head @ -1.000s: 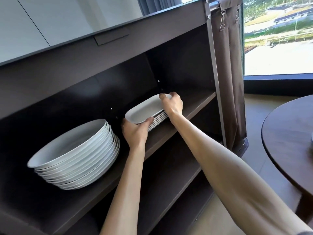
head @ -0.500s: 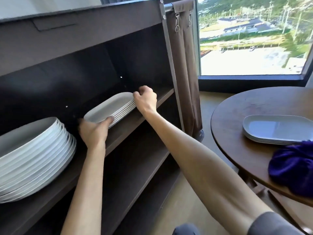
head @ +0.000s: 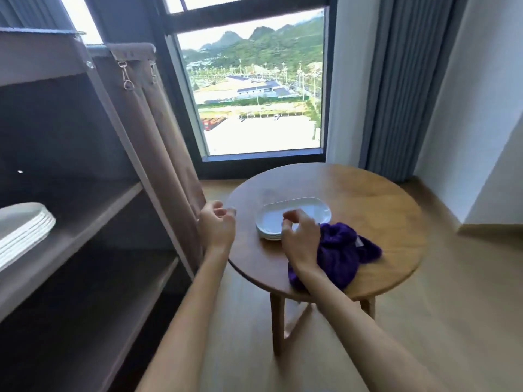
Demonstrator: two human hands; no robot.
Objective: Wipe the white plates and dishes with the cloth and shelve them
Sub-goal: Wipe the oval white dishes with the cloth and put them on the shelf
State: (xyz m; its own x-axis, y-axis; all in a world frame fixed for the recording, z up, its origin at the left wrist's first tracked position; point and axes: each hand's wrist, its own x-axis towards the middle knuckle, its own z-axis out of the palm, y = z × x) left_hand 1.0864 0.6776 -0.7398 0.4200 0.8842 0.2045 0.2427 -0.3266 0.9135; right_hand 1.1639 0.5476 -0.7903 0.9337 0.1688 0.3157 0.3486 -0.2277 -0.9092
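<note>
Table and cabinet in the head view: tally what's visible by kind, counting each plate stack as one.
Stacks of white plates: 2, one on the round table at, one on the cabinet shelf at
Purple cloths: 1
Hands: 2, left, right, both empty
Total: 5

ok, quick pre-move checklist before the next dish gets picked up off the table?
1. Left hand free: ok, fingers loosely curled, holding nothing.
2. Right hand free: ok, above the near edge of the dish stack, gripping nothing.
3. Dishes left to wipe: ok, stack sits on the round table.
4. Purple cloth within reach: ok, on the table beside the stack, partly under the right wrist.
5. Shelf space: ok, bare shelf to the right of the shelved dishes.
6. Number of dishes in the table stack: cannot tell.
</note>
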